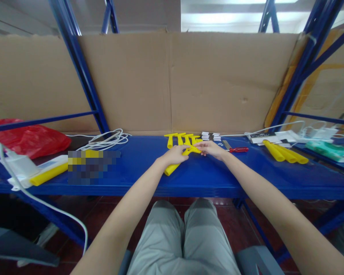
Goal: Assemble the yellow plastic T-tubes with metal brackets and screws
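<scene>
A yellow T-shaped handle (172, 169) is held just above the blue table, its round grip pointing toward me and to the left. My left hand (176, 155) is closed around it near the head. At the head's right end, the fingers of my right hand (211, 148) pinch the yellow piece; their tips are partly hidden. Several more yellow T-shaped handles (180, 139) lie in a row just beyond my hands. Small black-and-white packs (211, 136) are stacked beside them. Right of my right hand are a red-handled screwdriver (239, 150) and a flat grey strip (226, 144).
Yellow tubular handles (286, 153) lie at the right, near white packets (286, 136). Coiled white cable (111, 139), a red plastic bag (31, 138) and another yellow tube (50, 174) are at the left. Cardboard (126, 80) and blue posts (80, 72) bound the table's back.
</scene>
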